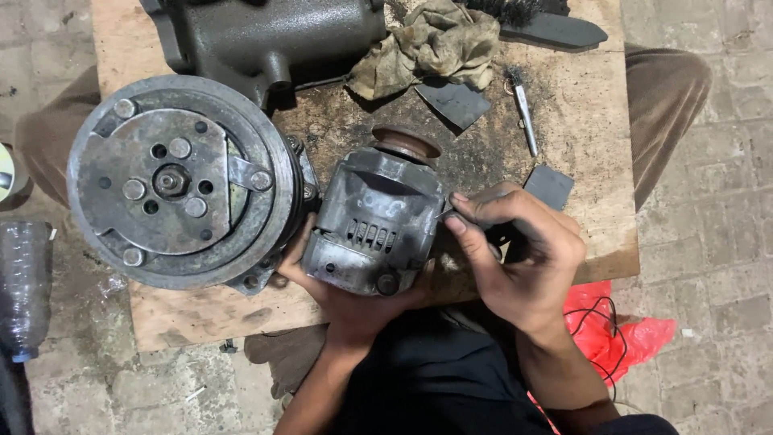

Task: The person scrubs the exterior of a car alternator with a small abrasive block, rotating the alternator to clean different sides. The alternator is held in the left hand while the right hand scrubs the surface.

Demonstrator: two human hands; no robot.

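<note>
The left hand (338, 294) is cradling a grey alternator (374, 229) from beneath at the bench's (580, 105) near edge, mostly hidden under it. The right hand (515, 250) is pinching something small against its side, too dark to identify. A large pulley disc (181, 181) is crowding the alternator's left; a dirty rag (431, 44) is lying behind.

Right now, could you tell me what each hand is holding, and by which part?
The left hand cradles the grey alternator from underneath. The right hand pinches something small against its side; I cannot tell what.
</note>
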